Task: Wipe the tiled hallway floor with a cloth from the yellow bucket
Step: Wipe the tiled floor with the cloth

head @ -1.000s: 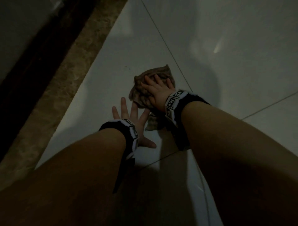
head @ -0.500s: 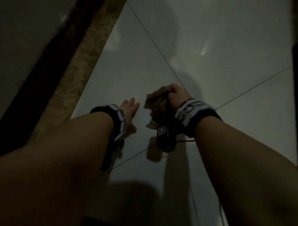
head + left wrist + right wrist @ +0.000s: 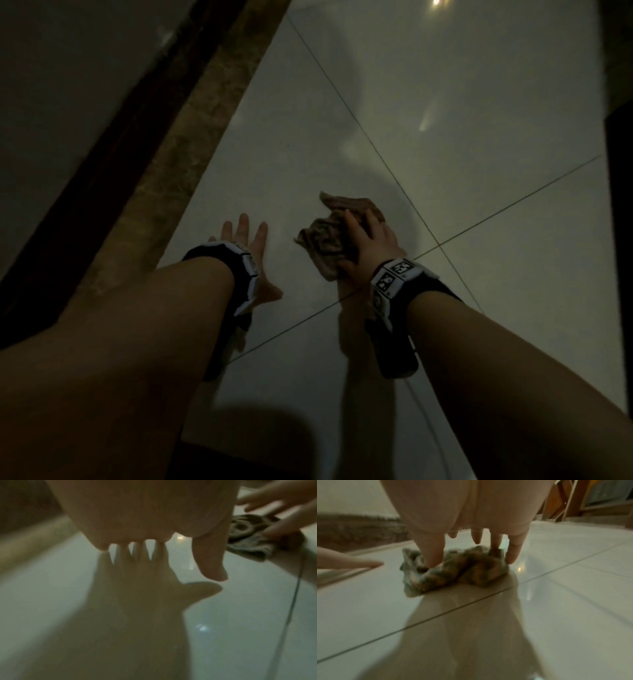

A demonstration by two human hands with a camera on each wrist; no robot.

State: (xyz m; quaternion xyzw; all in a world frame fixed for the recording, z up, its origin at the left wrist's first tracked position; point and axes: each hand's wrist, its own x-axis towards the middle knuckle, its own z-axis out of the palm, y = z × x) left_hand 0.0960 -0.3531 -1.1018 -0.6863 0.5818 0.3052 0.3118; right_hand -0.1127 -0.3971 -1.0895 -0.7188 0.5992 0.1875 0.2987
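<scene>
A crumpled brown cloth lies on the glossy white tiled floor, just left of a crossing of grout lines. My right hand lies on top of it, fingers stretched forward and pressing it down. The right wrist view shows the thumb and fingers spread over the cloth. My left hand rests flat on the tile to the left of the cloth, fingers spread and holding nothing. The left wrist view shows the cloth at right. No yellow bucket is in view.
A brown marbled border strip and a dark skirting run along the left. A dark upright edge stands at the far right. Wooden furniture legs show beyond the tiles in the right wrist view.
Half a second ago my right hand held the cloth bunched up. Now it lies flat over the cloth, pushed forward on the tile. My left hand has spread flat again.
</scene>
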